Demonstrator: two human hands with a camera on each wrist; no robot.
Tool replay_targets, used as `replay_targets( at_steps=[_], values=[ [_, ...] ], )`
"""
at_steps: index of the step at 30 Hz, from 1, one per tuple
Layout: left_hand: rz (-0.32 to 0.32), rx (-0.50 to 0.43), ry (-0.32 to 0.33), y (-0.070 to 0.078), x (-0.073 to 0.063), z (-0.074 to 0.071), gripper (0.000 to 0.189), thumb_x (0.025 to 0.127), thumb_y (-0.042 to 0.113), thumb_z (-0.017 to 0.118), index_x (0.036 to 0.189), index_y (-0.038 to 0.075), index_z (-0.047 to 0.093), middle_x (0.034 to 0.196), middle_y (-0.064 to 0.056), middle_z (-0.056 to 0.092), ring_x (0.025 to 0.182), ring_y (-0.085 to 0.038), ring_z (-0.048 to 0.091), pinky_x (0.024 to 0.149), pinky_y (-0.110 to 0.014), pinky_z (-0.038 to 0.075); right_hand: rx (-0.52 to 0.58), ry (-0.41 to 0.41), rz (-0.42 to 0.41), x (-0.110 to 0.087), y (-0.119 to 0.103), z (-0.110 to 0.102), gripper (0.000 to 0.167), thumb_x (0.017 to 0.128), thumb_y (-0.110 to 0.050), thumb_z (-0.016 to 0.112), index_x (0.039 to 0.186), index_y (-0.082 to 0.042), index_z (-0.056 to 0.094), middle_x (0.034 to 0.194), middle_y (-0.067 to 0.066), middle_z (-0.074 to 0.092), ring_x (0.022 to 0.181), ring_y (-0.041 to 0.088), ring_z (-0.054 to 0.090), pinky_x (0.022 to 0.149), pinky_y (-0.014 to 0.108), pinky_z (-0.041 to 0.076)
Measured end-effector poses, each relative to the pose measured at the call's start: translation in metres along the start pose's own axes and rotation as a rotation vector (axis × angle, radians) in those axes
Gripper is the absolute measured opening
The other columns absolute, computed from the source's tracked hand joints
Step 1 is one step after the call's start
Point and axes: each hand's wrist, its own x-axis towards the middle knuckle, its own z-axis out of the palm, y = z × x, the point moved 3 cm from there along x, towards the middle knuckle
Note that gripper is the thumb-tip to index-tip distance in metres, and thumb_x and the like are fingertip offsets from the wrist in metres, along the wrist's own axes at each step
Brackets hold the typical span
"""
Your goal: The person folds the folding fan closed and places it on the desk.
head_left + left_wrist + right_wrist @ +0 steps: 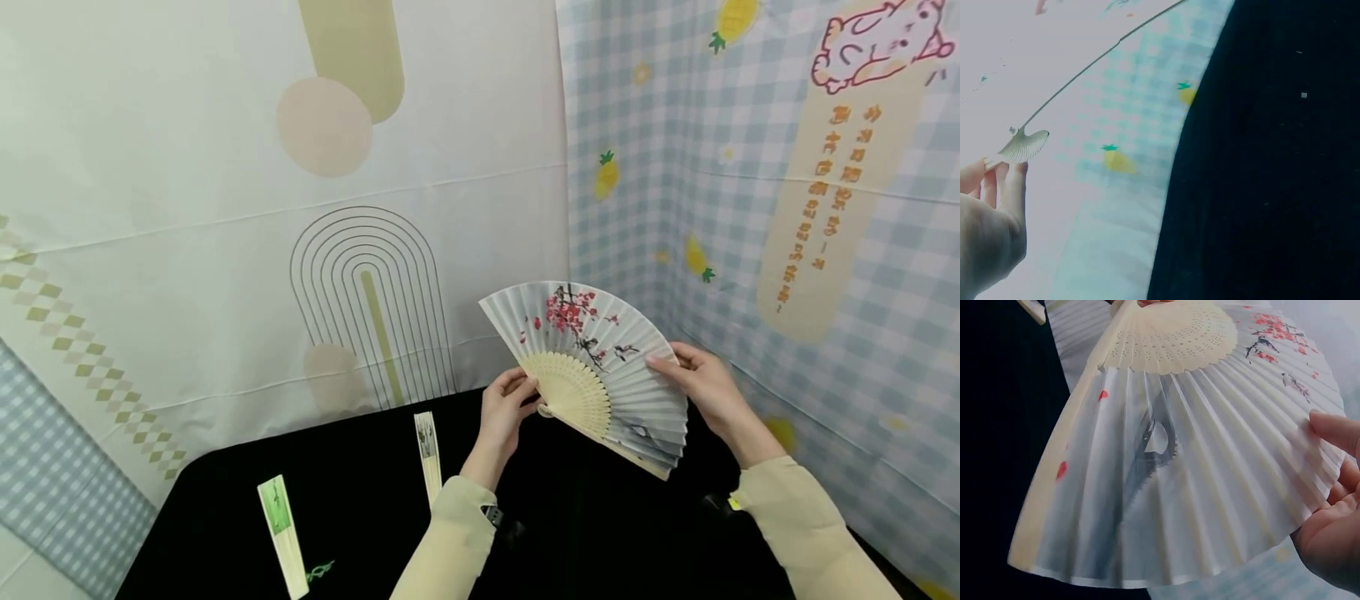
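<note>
A white folding fan [622,383] with red blossoms, dark branches and pale pierced ribs is spread wide above the table. My left hand [507,410] pinches it near the pivot, at the lower left edge. On the right, my right hand [708,385] holds the pleated outer rim, thumb on the painted face and fingers behind. The right wrist view shows the thumb [1334,430] on the pleats, with a grey painted patch lower on the fan [1166,481]. From the left wrist, the fan's ribs [1025,147] rise from the fingertips of the left hand [997,219].
A closed green-topped fan [282,533] with a green tassel [320,571] lies on the black table [360,500] at the left. Another closed fan [427,454] lies beside the left forearm, partly hidden by the sleeve. Patterned cloth walls [480,192] stand behind and to the right.
</note>
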Motion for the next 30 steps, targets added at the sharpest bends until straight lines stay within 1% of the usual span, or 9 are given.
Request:
replay_targets(
  at_steps=[2,6,9,13,17,21,25,28,30],
  values=[
    [0.015,-0.033,0.011,0.007,-0.001,-0.003,0.02,0.096,0.006,0.069,0.115,0.0,0.068,0.097,-0.004,0.07,0.087,-0.016,0.069,0.072,-0.029,0.06,0.0,-0.018,-0.013,0.0,-0.004,0.006,0.025,0.1,-0.031,0.066,0.121,-0.019,0.065,0.094,-0.013,0.072,0.085,0.009,0.067,0.074,0.027,0.056],
    [0.055,-0.103,0.021,0.022,-0.003,-0.011,0.017,0.097,0.004,0.067,0.114,0.0,0.066,0.094,-0.004,0.068,0.086,-0.016,0.069,0.074,-0.029,0.06,0.011,-0.046,-0.046,0.0,-0.011,0.016,0.024,0.1,-0.031,0.066,0.121,-0.019,0.066,0.095,-0.01,0.073,0.087,0.01,0.067,0.075,0.028,0.057],
    [0.088,-0.15,0.032,0.032,-0.004,-0.015,0.015,0.098,0.003,0.066,0.113,0.001,0.066,0.093,-0.005,0.067,0.086,-0.017,0.068,0.077,-0.031,0.061,0.022,-0.071,-0.05,0.0,-0.014,0.022,0.024,0.101,-0.031,0.065,0.122,-0.021,0.066,0.095,-0.009,0.072,0.09,0.01,0.068,0.079,0.027,0.057],
    [0.123,-0.185,0.065,0.045,-0.008,-0.02,0.013,0.098,0.003,0.065,0.111,0.003,0.065,0.095,-0.005,0.066,0.086,-0.017,0.068,0.076,-0.031,0.061,0.053,-0.086,-0.052,0.0,-0.013,0.032,0.024,0.101,-0.03,0.065,0.123,-0.02,0.066,0.098,-0.012,0.073,0.094,0.008,0.067,0.083,0.024,0.055],
    [0.147,-0.224,0.12,0.054,-0.013,-0.027,0.013,0.098,0.004,0.065,0.111,0.003,0.064,0.099,-0.006,0.066,0.091,-0.017,0.069,0.077,-0.033,0.061,0.151,-0.074,-0.064,0.001,-0.01,0.045,0.023,0.1,-0.025,0.066,0.123,-0.021,0.067,0.102,-0.012,0.074,0.096,0.007,0.067,0.082,0.023,0.055],
    [0.162,-0.271,0.167,0.061,-0.016,-0.034,0.015,0.099,0.005,0.065,0.113,0.001,0.063,0.104,-0.008,0.066,0.096,-0.019,0.07,0.081,-0.034,0.06,0.296,-0.059,-0.047,0.002,-0.006,0.059,0.024,0.099,-0.021,0.068,0.122,-0.023,0.069,0.107,-0.012,0.073,0.098,0.007,0.067,0.082,0.024,0.056],
    [0.194,-0.326,0.199,0.068,-0.02,-0.04,0.015,0.099,0.004,0.063,0.114,0.0,0.061,0.109,-0.009,0.064,0.099,-0.02,0.069,0.083,-0.034,0.06,0.422,-0.059,-0.043,0.002,-0.004,0.074,0.027,0.099,-0.018,0.068,0.125,-0.02,0.069,0.113,-0.009,0.072,0.102,0.009,0.067,0.084,0.024,0.056],
    [0.223,-0.356,0.213,0.073,-0.023,-0.045,0.016,0.1,0.004,0.062,0.116,0.001,0.06,0.11,-0.009,0.063,0.1,-0.019,0.069,0.083,-0.033,0.06,0.504,-0.055,-0.057,0.002,-0.003,0.085,0.024,0.099,-0.014,0.067,0.123,-0.019,0.07,0.114,-0.007,0.071,0.101,0.01,0.068,0.083,0.024,0.057],
    [0.24,-0.377,0.223,0.077,-0.025,-0.047,0.015,0.101,0.004,0.061,0.116,0.001,0.059,0.11,-0.009,0.063,0.099,-0.019,0.069,0.082,-0.031,0.06,0.559,-0.045,-0.07,0.003,-0.002,0.093,0.022,0.099,-0.012,0.067,0.119,-0.02,0.072,0.112,-0.005,0.072,0.098,0.01,0.07,0.082,0.024,0.058]
  ],
)
